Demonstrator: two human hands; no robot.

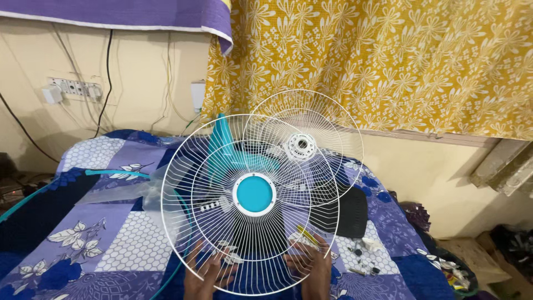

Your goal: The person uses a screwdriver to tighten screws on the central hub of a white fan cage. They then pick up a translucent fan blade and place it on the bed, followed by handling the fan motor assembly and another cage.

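Front grille (251, 204): white wire disc with a teal hub, held upright and face-on to the camera over the near edge of the bed (119, 244). Its bottom rim sat in both hands; its top rim rose well above them, so the disc stood away from the fingers upward.

Left hand (206, 273): behind the lower left of the rim, fingers curled loosely through the wires, closed on the grille.

Right hand (312, 269): behind the lower right of the rim, fingers likewise wrapped on the wires; a thin yellowish tool (306, 235) showed just above it, and whether that hand also gripped it could not be told. Both hands were about equally near the rim.

Rear grille (304, 145): white, with a white central mount, tilted, just behind and to the right of the front one, overlapping it in view.

Teal blade (225, 145): on the bed behind the grilles.

Dark base (343, 214): toward the bed's right edge, with small loose parts (363, 256) beside it.

Clear plastic (125, 191): left of the grille.

Open room: the bed's left half, patterned blue and white.
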